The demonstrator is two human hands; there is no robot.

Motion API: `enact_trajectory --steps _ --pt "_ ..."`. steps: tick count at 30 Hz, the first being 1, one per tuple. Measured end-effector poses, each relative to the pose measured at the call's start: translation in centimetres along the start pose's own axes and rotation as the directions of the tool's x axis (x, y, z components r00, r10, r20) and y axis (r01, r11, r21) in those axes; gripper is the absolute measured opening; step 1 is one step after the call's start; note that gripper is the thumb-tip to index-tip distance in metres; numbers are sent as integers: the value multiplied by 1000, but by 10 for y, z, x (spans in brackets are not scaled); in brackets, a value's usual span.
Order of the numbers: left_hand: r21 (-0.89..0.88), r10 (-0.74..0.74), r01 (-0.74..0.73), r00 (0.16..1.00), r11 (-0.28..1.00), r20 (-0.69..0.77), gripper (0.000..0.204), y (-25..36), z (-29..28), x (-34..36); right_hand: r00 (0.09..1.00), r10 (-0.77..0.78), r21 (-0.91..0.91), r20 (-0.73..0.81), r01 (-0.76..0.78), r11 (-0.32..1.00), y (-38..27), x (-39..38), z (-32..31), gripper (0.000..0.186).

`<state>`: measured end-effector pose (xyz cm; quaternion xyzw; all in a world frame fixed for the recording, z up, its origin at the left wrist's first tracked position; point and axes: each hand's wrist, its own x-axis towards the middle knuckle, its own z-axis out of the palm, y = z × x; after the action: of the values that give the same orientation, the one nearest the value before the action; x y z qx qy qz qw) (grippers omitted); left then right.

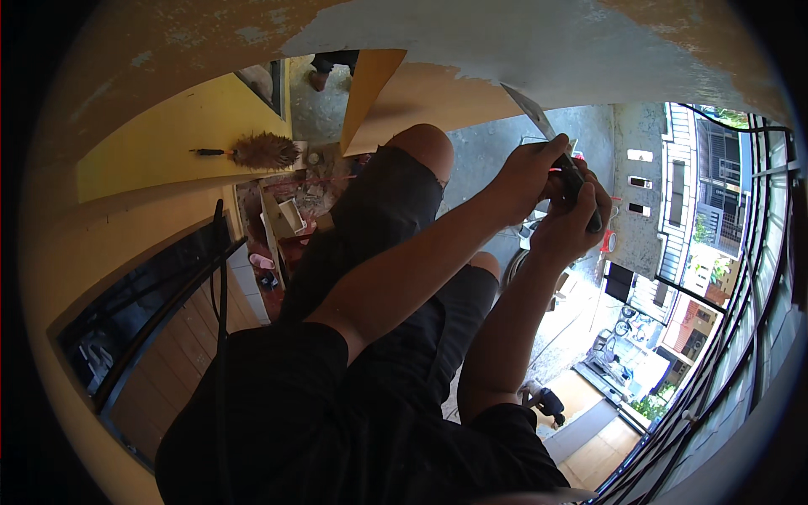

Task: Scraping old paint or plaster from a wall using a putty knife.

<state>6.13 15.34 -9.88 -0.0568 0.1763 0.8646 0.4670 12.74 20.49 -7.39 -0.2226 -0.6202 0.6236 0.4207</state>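
Observation:
Both my hands are closed around the dark handle of a flat-bladed scraper [532, 112]. My left hand [528, 178] grips it nearer the blade, its thumb lying along the handle. My right hand [568, 225] wraps the lower end, and the dark butt sticks out past its fingers. The blade points up and away, its tip at the edge of the wall surface [421, 38] overhead. Whether the tip presses on that surface I cannot tell. A pale grey patch there borders peeling tan paint with ragged edges.
A bristly brown brush [265, 151] with a dark handle lies on the yellow ledge [151, 139] at left. Far below are another person's legs [324, 71], a pale box [291, 217] and a second person [547, 404]. Metal bars [757, 244] run along the right.

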Motion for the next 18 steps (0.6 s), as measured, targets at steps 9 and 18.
enact_trajectory --steps 9,18 --pt "294 55 -46 998 955 -22 42 9 -1 11 989 -95 42 112 91 995 15 12 -6 14" --pt "177 107 -118 992 977 70 37 10 -9 22 996 -44 84 76 38 996 10 16 5 13"
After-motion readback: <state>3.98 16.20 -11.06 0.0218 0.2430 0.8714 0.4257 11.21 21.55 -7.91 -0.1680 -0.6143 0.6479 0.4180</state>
